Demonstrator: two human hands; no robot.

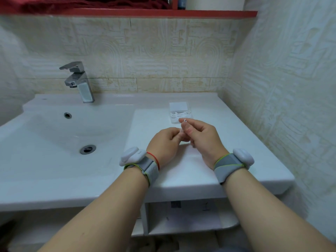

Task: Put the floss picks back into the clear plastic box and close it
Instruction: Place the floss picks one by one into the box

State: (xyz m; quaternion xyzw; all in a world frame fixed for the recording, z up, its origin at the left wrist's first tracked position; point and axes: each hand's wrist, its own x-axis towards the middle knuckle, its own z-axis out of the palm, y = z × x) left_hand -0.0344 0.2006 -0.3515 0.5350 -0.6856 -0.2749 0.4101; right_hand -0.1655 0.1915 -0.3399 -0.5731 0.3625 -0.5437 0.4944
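The clear plastic box (180, 113) sits open on the white counter, its lid standing up at the back and several white floss picks lying inside. Just in front of it, my right hand (201, 140) pinches a white floss pick (182, 125) upright between thumb and fingers. My left hand (164, 142) is close beside it with curled fingers touching the lower end of the pick; what else it holds is hidden.
The counter (227, 160) runs right of a white basin (63, 135) with a chrome faucet (80, 82) and drain (87, 149). Tiled walls close in at the back and right. A red shelf (163, 13) hangs overhead.
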